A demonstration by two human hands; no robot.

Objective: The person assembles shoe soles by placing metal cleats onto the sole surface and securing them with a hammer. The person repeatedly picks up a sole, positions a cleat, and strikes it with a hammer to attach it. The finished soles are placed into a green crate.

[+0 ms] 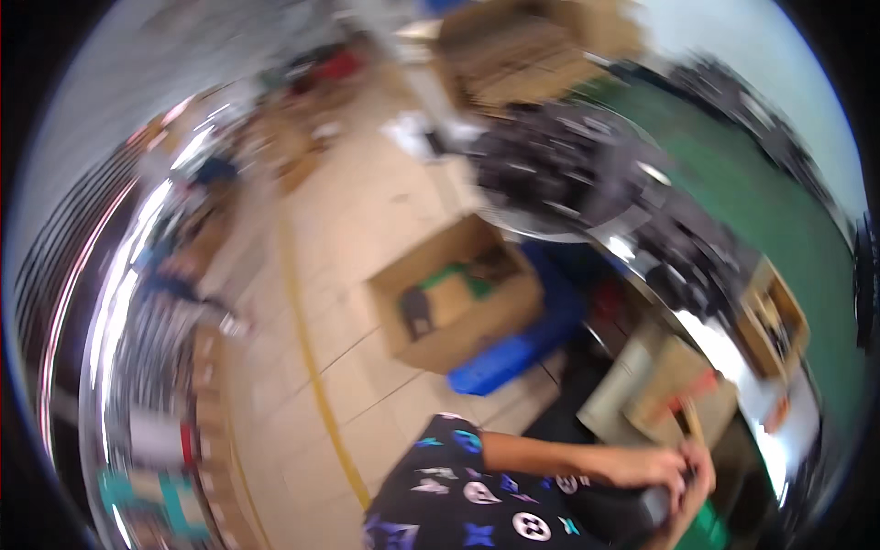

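Left hand [642, 466] and right hand [698, 472] together between 4 and 5 o'clock, fingers curled on a dark part [654, 506]; blur hides exact contacts. Looks mid-job: part in hand, not set down. Pile [550, 160] at 1 o'clock likely left. Carton [490, 332] near centre only part-filled.

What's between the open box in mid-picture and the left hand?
In the head view, a blue object adjoins the box; past it, toward the left hand, comes a dark shape, too blurred to name.
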